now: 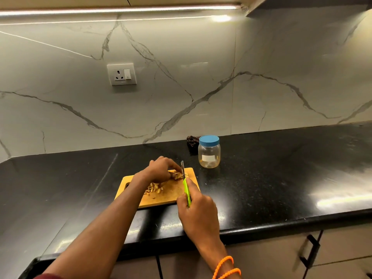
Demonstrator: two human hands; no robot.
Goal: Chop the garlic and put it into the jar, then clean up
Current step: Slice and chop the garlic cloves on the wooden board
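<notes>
While the wall socket [121, 74] sits idle on the marble at the far left, the left hand [161, 170] curls its fingertips down onto uncut garlic [178, 175] on the wooden cutting board [173, 193]; chopped garlic pieces [154, 189] lie just beneath that wrist. Right beside the fingers stands the knife [183, 174], its green handle wrapped tight in the right hand [196, 208]. Further right, on the black counter [281, 168], a blue-lidded jar [209, 151] stands closed, near the board.
</notes>
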